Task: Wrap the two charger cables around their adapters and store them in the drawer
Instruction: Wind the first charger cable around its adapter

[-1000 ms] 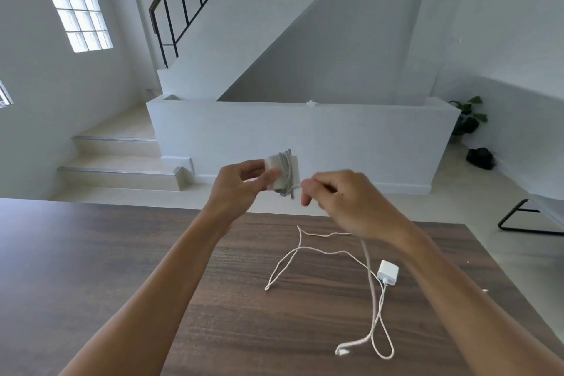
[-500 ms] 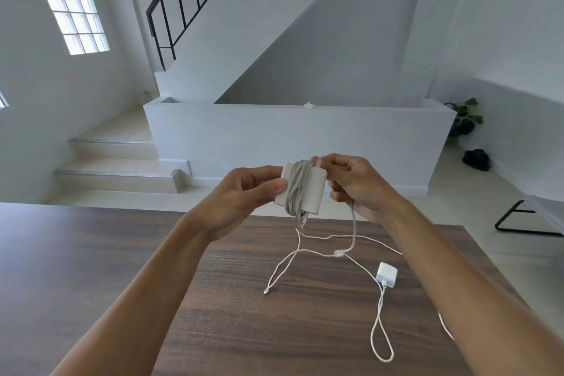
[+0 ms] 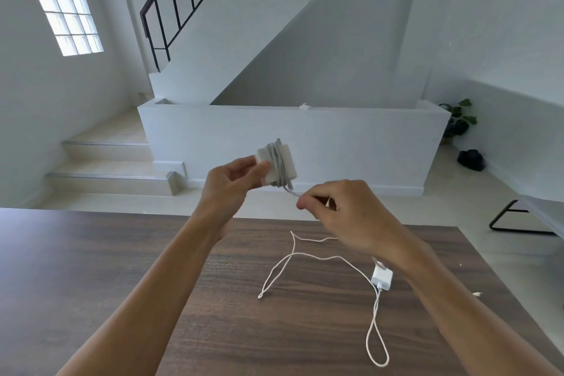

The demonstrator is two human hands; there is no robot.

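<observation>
The left hand (image 3: 235, 182) pinches the big adapter (image 3: 276, 169) up above the table (image 3: 122, 269). The right hand (image 3: 345, 211) pinches its grey cable (image 3: 291, 192), nearly all wound. Next, tuck the end in. The small charger (image 3: 381, 277) lies unwrapped on the table.

A dark wood-grain tabletop (image 3: 152, 269) carries a small white adapter (image 3: 382, 277) toward its right side, with a thin white cable (image 3: 305, 257) running from it in loose loops across the boards, and a tiny white scrap (image 3: 476, 294) near the right edge.
</observation>
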